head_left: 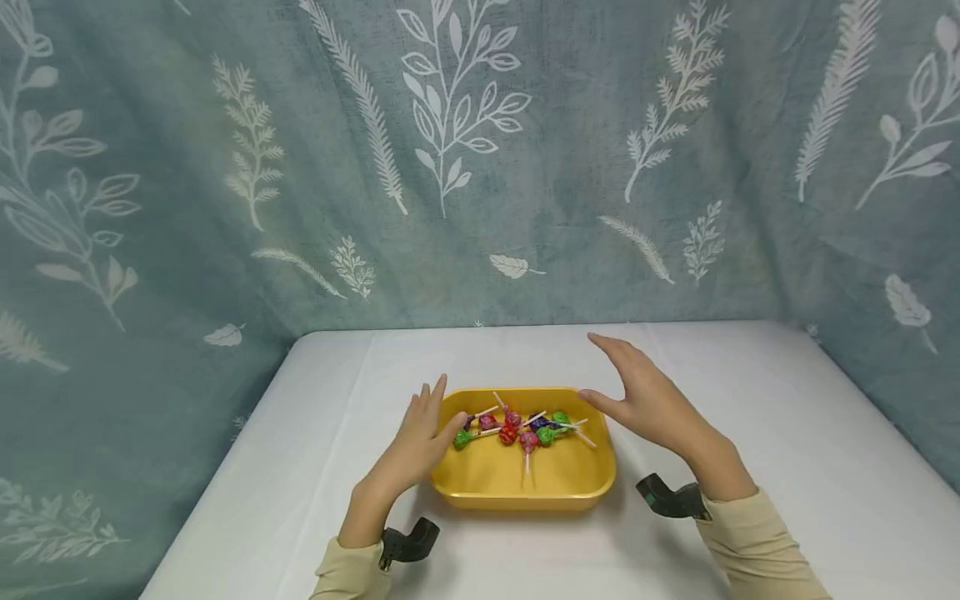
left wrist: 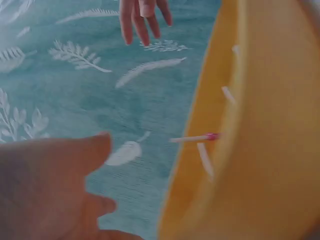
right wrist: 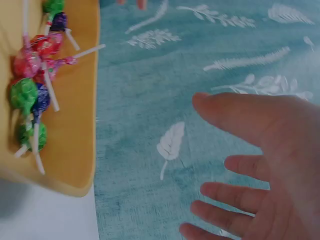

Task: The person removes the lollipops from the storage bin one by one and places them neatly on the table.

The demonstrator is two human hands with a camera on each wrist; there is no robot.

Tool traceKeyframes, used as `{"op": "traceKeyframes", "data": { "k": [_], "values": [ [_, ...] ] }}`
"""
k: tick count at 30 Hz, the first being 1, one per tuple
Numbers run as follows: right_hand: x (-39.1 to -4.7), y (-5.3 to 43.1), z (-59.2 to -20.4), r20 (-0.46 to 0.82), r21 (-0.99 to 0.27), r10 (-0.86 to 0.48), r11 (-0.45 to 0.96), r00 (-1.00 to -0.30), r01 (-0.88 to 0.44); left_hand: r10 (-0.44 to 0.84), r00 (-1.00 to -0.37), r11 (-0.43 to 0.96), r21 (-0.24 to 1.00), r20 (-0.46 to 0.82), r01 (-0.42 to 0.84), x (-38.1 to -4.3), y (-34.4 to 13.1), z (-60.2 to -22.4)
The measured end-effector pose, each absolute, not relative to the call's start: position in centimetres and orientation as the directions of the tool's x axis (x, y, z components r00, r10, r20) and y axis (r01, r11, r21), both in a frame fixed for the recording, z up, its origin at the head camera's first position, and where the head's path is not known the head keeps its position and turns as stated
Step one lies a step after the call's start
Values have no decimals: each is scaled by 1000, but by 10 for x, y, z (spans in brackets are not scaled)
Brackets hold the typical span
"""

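- Here we go: L hand [head_left: 416,442], fingers straight & thumb well out to the side, is up by the L end of a yellow, round-cornered, plastic-looking tray [head_left: 525,502]. Overlaps the rim in the head view, but L wrist cam shows a gap, so prob. no contact.
- And the R hand [head_left: 652,404]: spread too, thumb & fingers wide apart, near the tray's far R corner. R wrist cam has it apart from the rim. Nothing in either palm.
- Btwn them, the goods: small round lollipops [head_left: 507,434] in shiny red, pink, green & blue/purple wrappers w/ thin white sticks, approx. nine, all in the tray, bunched twd its back half. Sticks point every which way; one pink lolly's stick pokes up past the back rim.
- Tray's flat on a white-cloth-covered worktop [head_left: 300,500]; teal fabric backdrop w/ white leaf prints [head_left: 555,167] behind.
- Step in hand, my read: a hover either side, pre-contact, no grip on anything.
- Next move, if it's a lolly: calls for thumb & finger closing on one stick, lifted clear of crossed neighbours. If it's the tray: both palms in on opposite ends, kept level b/c the lollies are loose & could roll.
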State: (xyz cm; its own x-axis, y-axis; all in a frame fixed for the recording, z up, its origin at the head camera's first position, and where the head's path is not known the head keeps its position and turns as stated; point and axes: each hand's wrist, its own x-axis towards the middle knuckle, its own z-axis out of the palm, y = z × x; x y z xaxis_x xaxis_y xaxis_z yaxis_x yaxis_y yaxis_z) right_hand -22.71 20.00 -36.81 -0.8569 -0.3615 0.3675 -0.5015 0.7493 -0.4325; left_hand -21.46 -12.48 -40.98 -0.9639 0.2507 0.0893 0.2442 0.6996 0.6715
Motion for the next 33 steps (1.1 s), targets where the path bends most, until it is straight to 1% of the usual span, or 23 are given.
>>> {"op": "traceKeyframes", "data": {
  "k": [2, 5, 8, 11, 13, 15, 19, 23, 27, 33],
  "values": [
    [-228, 200, -369, 357, -441, -394, 728, -847, -524, 229, -972, 624, 759, 48, 184, -216, -128, -421],
    [-227, 195, -372, 329, -470, -445, 688, -833, -553, 176, -984, 466, 882, -11, 74, -219, -131, -437],
    [-225, 186, -377, 281, -513, -480, 657, -831, -553, 120, -991, 268, 963, -55, -21, -224, -130, -450],
    [-224, 175, -382, 222, -548, -514, 637, -828, -542, 72, -995, 32, 997, -67, -65, -228, -126, -460],
    [-225, 169, -386, 186, -538, -545, 640, -818, -549, 51, -997, -113, 991, -64, -70, -229, -124, -466],
    [-227, 164, -389, 159, -513, -579, 644, -800, -568, 34, -998, -219, 974, -55, -61, -229, -123, -472],
    [-232, 155, -396, 117, -425, -643, 656, -757, -624, 24, -999, -300, 953, -47, -52, -227, -124, -483],
    [-241, 148, -401, 81, -414, -705, 620, -705, -667, 41, -999, -331, 943, -32, -44, -228, -125, -491],
    [-250, 142, -404, 40, -422, -752, 584, -658, -693, 48, -999, -326, 945, -19, -33, -227, -125, -493],
    [-260, 138, -408, -23, -400, -772, 589, -635, -702, 63, -998, -294, 955, -13, -31, -225, -126, -493]
  ]
}}
